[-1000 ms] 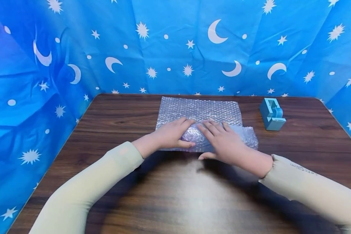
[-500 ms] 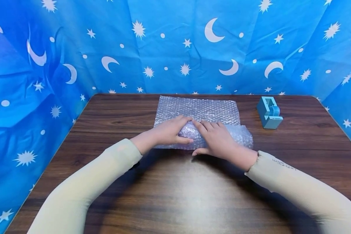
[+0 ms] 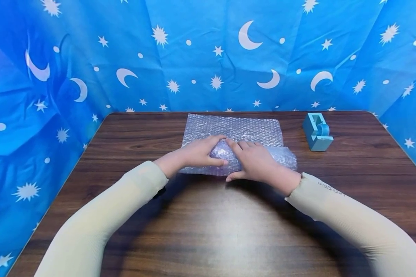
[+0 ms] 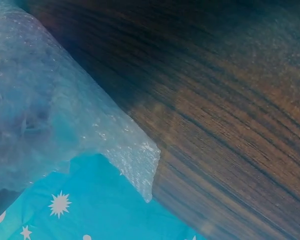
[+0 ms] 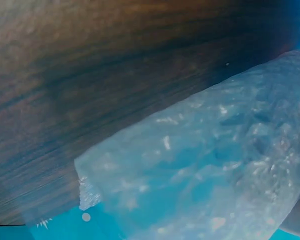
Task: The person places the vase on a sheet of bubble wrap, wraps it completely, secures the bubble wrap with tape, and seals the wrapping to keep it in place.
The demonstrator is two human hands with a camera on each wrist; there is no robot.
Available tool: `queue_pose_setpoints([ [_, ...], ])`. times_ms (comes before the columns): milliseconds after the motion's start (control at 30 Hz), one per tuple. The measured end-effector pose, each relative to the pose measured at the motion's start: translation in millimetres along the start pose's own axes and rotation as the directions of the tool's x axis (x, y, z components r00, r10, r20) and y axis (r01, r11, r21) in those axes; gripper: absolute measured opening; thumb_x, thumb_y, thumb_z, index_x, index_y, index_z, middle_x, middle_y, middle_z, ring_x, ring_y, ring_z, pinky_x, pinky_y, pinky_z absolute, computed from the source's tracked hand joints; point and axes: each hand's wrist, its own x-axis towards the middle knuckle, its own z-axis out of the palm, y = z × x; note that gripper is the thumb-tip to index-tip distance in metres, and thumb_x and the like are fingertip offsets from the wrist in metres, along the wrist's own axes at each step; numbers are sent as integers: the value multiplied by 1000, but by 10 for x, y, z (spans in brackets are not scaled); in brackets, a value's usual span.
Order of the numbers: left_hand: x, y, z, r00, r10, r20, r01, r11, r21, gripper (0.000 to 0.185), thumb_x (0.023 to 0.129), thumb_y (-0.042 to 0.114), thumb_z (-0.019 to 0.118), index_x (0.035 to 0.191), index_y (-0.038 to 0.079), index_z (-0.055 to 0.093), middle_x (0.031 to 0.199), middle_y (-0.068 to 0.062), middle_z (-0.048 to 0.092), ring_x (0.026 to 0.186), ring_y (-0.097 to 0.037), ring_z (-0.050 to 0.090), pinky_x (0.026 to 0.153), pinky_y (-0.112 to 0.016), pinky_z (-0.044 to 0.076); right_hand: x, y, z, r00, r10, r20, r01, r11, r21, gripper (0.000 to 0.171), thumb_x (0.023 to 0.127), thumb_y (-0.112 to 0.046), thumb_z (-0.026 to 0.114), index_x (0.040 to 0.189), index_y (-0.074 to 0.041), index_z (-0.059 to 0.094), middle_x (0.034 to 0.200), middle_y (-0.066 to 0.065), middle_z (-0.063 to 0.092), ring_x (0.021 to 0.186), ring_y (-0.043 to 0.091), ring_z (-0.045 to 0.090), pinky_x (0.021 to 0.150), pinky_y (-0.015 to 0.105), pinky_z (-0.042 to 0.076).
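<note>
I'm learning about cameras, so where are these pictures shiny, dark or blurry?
Head view: pale glare on the table, dark shadows beside both sleeves; left wrist view: dim, soft, darkest near top; right wrist view: hazy, white glints on bubble wrap.

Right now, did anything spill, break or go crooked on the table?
Nothing looks spilled or broken. One thing looks crooked: beside the right hand, the rolled bubble wrap pokes out past the right edge of the flat sheet behind it, instead of lining up.
</note>
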Motion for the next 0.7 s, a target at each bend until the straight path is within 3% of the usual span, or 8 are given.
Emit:
queue_pose_setpoints([
  [367, 2, -9, -27, 999, -10, 38, 11, 1000, -13, 89, 95, 53, 63, 161, 6, 27, 164, -18, 39, 144, -37, 50, 119, -54, 43, 55, 57, -19, 995, -1, 98, -6, 998, 66, 115, 79, -74, 72, 160, -3, 32, 143, 27, 60, 127, 44, 63, 104, 58, 54],
  [700, -56, 3, -22, 1000, 9, 23, -8, 999, -52, 91, 93, 52, 64, 162, 7, 25, 166, -18, 35, 148, -39, 44, 120, -59, 38, 63, 8, -93, 991, -2, 135, 2, 1000, 2, 109, 82, -71, 71, 159, -4, 33, 143, 26, 60, 128, 43, 63, 101, 57, 56],
])
